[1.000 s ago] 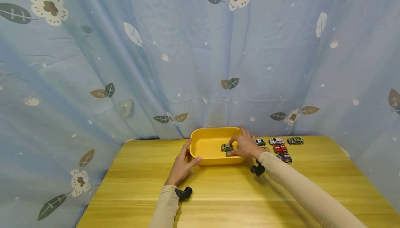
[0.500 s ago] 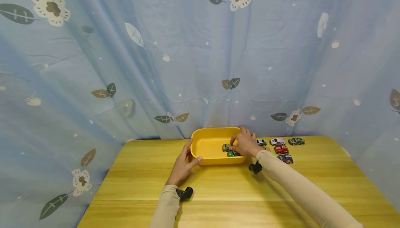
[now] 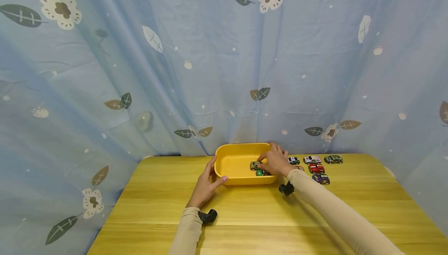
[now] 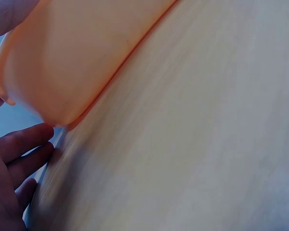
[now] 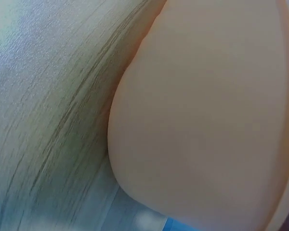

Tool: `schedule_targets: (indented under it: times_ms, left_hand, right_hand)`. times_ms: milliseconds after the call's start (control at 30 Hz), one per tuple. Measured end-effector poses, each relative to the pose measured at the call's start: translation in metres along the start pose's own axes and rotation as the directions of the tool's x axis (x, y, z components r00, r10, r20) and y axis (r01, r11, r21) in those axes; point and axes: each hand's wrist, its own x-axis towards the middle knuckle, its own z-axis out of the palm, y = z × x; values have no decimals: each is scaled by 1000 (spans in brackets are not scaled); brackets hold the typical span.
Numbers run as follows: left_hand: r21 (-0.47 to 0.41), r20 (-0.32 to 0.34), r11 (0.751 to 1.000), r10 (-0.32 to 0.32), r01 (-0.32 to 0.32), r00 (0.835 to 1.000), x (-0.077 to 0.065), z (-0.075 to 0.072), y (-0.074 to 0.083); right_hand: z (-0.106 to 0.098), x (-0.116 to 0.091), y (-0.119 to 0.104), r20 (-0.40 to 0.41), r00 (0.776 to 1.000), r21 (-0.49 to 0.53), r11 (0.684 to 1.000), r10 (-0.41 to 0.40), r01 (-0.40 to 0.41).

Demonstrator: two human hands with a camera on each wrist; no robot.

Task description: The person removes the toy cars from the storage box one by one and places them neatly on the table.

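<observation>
My left hand (image 3: 204,188) holds the left end of a yellow plastic basin (image 3: 245,181), thumb over the near rim and fingers along its outer end. In the left wrist view some fingers (image 4: 26,142) lie against the outside of the basin (image 4: 77,62). My right hand (image 3: 276,163) reaches over the basin's right rim. Its thumb and index finger pinch the right end of a green camouflage toy car (image 3: 254,166) inside. Close below that lies a darker green toy car (image 3: 260,173), partly under the hand. The right wrist view shows only the basin's outer wall (image 5: 197,120) and the table.
Right of the basin, several toy cars stand on the wooden table (image 3: 245,216): a white one (image 3: 312,160), a camouflage one (image 3: 333,159), a red one (image 3: 316,168), a purple one (image 3: 321,179). Others sit partly behind the right hand. A blue patterned curtain (image 3: 210,72) hangs behind.
My right thumb has left the darker green car and moved up to the camouflage car's right end. More of the darker car shows now. The left hand keeps its hold on the basin.
</observation>
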Motion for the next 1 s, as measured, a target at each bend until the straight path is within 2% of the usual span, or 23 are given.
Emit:
schedule_targets:
  times_ms: [233, 400, 500, 700, 900, 1000]
  left_hand:
    - [19, 2, 1000, -13, 13, 1000, -1, 0, 2]
    - [17, 1, 1000, 0, 0, 1000, -1, 0, 2]
    - [17, 3, 1000, 2, -2, 1000, 0, 0, 2]
    - [33, 7, 999, -2, 1, 1000, 1, 0, 1]
    - [36, 7, 999, 12, -13, 1000, 2, 0, 1]
    - [19, 4, 1000, 17, -17, 1000, 1, 0, 1]
  right_hand:
    - [1, -1, 1, -11, 1000, 4, 1000, -3, 3]
    - [-1, -3, 2, -70, 997, -9, 999, -41, 41]
    - [-5, -2, 2, -132, 987, -36, 996, -88, 84]
    - [-20, -5, 4, -248, 954, -65, 986, -167, 156]
    - [-32, -8, 8, -274, 942, -51, 981, -192, 185]
    - [-38, -11, 10, -265, 945, -43, 981, -192, 187]
